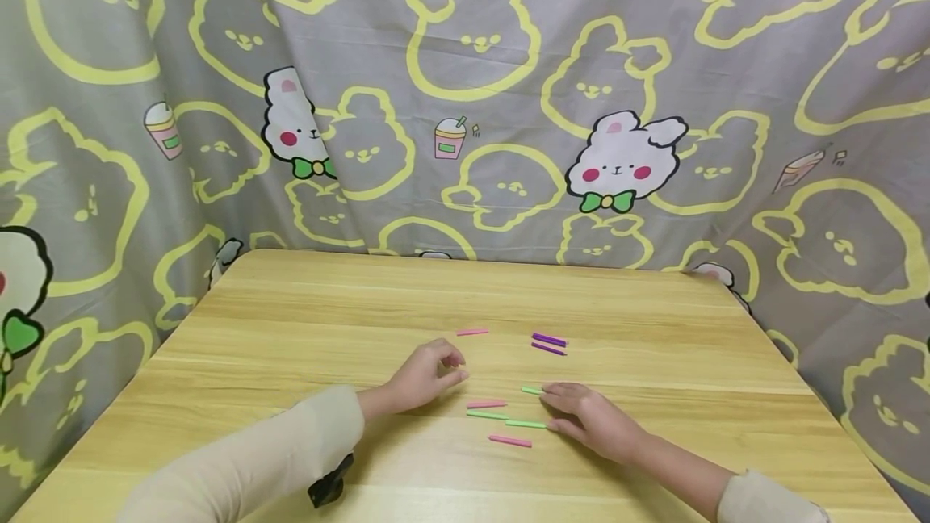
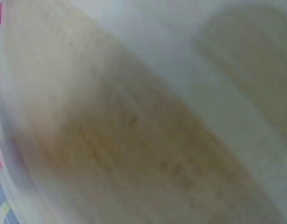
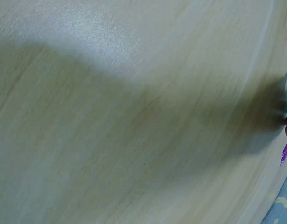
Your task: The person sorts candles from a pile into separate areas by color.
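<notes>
In the head view my left hand (image 1: 427,374) hovers over the table's middle, fingers loosely bent and apart from the thumb, with no stick visible in it. Beyond it lies a slim pink pen-like stick (image 1: 472,332). My right hand (image 1: 597,420) rests low at the right; its fingertips cover the right end of a short-looking green stick (image 1: 532,390). Its thumb is beside the tip of another green stick (image 1: 525,425). That one meets a third green stick (image 1: 485,415), between two pink sticks, an upper one (image 1: 486,405) and a lower one (image 1: 510,441).
Purple sticks (image 1: 549,340) lie together farther back on the wooden table (image 1: 327,289). A patterned curtain (image 1: 479,119) hangs behind the table. Something black (image 1: 330,483) shows at the left wrist. Both wrist views show mostly blurred tabletop, with sticks at their edges.
</notes>
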Demonstrator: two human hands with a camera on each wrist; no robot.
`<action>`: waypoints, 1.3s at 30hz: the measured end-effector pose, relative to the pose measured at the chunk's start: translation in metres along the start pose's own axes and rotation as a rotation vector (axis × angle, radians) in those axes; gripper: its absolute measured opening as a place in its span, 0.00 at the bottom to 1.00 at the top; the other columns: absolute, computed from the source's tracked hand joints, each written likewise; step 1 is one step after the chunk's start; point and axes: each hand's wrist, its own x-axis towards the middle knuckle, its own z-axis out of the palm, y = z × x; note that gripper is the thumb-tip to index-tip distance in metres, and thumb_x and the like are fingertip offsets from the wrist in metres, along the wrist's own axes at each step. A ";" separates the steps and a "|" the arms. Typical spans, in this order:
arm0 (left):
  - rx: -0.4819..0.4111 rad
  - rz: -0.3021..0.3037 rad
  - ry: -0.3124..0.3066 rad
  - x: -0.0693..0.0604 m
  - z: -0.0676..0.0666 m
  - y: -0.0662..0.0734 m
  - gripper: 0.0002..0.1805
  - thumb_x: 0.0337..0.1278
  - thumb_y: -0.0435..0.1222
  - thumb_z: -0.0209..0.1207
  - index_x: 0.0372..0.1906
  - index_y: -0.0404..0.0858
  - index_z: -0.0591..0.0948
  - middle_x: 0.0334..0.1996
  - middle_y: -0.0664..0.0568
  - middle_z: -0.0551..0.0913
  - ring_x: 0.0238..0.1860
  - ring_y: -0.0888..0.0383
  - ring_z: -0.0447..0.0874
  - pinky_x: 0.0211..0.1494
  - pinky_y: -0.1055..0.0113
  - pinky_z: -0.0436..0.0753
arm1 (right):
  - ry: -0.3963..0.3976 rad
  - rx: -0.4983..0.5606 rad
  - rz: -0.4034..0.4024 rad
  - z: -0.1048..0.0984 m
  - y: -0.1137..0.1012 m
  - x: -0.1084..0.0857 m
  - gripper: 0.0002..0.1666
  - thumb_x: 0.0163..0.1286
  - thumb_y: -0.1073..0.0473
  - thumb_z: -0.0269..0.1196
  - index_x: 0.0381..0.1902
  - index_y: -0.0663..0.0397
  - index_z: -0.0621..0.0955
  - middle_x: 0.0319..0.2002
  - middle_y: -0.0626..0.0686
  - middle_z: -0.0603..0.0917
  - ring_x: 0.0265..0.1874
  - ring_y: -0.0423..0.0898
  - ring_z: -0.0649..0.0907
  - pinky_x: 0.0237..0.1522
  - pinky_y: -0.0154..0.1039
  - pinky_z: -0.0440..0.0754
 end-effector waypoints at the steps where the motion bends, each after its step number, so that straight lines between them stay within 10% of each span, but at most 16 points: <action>1: -0.001 0.007 -0.005 -0.001 0.001 0.001 0.07 0.55 0.36 0.61 0.36 0.35 0.80 0.34 0.52 0.79 0.37 0.58 0.76 0.42 0.69 0.79 | 0.001 -0.001 -0.001 0.000 0.000 0.000 0.23 0.65 0.53 0.59 0.53 0.64 0.78 0.53 0.61 0.80 0.52 0.59 0.79 0.52 0.52 0.77; 39: -0.087 0.018 0.006 -0.022 0.023 0.002 0.07 0.50 0.35 0.65 0.33 0.38 0.82 0.33 0.53 0.79 0.36 0.61 0.76 0.42 0.74 0.78 | 0.021 -0.011 -0.009 0.001 0.000 -0.001 0.23 0.64 0.55 0.61 0.51 0.66 0.79 0.51 0.62 0.81 0.51 0.58 0.80 0.52 0.50 0.78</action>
